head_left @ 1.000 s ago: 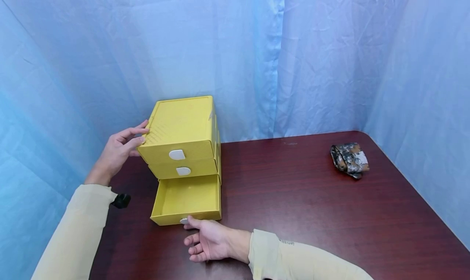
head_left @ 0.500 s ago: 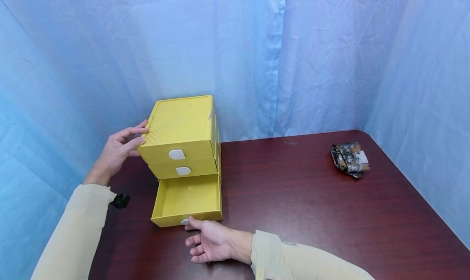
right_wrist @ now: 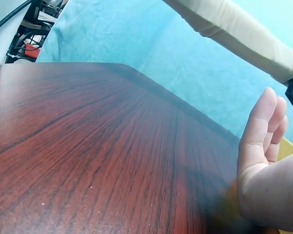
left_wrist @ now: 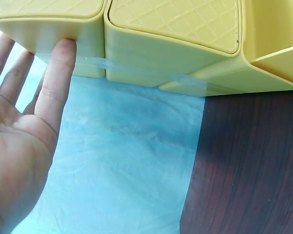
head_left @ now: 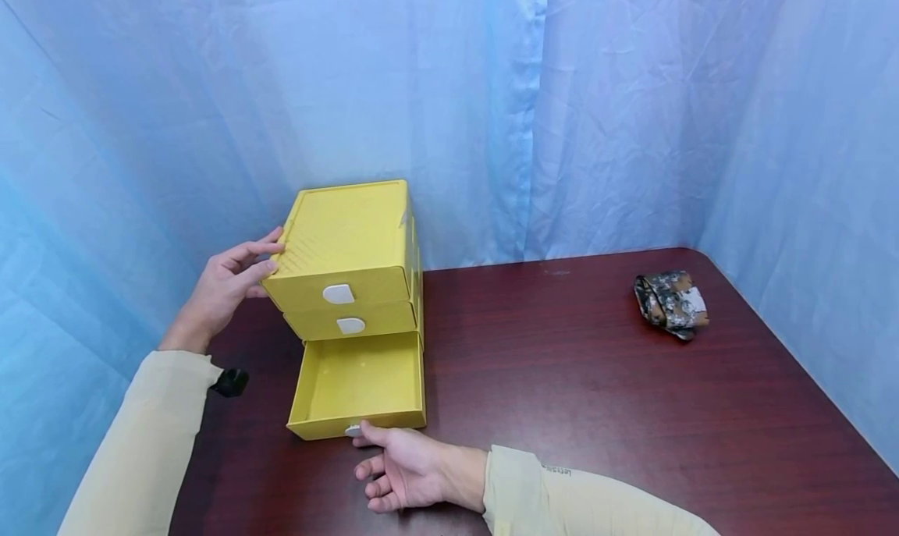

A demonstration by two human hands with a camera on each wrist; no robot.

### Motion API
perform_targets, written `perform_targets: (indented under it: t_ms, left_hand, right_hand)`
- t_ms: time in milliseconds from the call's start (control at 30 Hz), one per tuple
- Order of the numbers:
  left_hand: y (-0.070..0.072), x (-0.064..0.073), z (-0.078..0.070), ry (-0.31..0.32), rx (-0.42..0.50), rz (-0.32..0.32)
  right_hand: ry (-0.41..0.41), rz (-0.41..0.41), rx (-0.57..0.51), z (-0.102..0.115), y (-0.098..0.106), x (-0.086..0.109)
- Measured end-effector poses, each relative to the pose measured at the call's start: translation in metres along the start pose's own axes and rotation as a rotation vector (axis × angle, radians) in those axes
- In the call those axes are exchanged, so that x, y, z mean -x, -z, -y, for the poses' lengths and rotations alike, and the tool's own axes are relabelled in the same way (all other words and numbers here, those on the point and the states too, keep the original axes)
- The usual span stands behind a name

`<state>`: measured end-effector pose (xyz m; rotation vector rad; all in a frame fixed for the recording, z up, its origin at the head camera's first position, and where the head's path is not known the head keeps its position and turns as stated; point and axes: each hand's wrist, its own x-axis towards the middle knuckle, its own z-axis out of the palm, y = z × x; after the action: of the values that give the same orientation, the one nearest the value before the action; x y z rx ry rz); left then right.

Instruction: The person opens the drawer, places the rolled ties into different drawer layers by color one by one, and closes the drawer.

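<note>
A yellow cabinet [head_left: 347, 228] of stacked drawers stands on the left half of the table. Its bottom drawer [head_left: 361, 380] is pulled out, and its visible inside holds nothing. My left hand [head_left: 225, 282] rests on the cabinet's upper left side with extended fingers; the left wrist view shows a fingertip [left_wrist: 66, 46] against the yellow wall. At the drawer front, my right hand [head_left: 410, 466] pinches the white drawer handle [head_left: 353, 431] between thumb and index finger, the other fingers loosely curled below. The right wrist view shows this hand from the side, with the handle hidden.
A folded camouflage-patterned cloth item [head_left: 670, 303] lies at the right rear of the dark red wooden table [head_left: 548, 372]. Blue curtains [head_left: 470, 115] hang close behind and on both sides. The two upper drawers, with white handles [head_left: 339, 294], are closed.
The bottom drawer has come slightly farther out toward me, my right hand moving with it. My left hand keeps its place on the cabinet's side.
</note>
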<state>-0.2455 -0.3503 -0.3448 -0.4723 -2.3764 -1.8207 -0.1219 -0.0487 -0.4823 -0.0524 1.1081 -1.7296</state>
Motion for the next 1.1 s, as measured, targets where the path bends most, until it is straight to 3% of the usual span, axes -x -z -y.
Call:
perform_targets:
  t_ms: [533,767,933,1100]
  left_hand:
    - [-0.001,0.001,-0.003,-0.017,0.055,0.022]
    - [-0.002,0.000,-0.003,-0.002,0.015,0.005]
    - [-0.003,0.000,-0.003,0.005,0.018,-0.003]
    - [-0.002,0.001,-0.003,0.006,0.045,0.004]
  right_hand:
    - [-0.009,0.016,0.010,-0.001,0.000,0.000]
    - [-0.027,0.041,0.032,0.000,0.002,0.002]
    - [-0.069,0.116,0.077,0.003,0.005,0.007]
    - [-0.137,0.244,0.179,0.012,0.010,0.015]
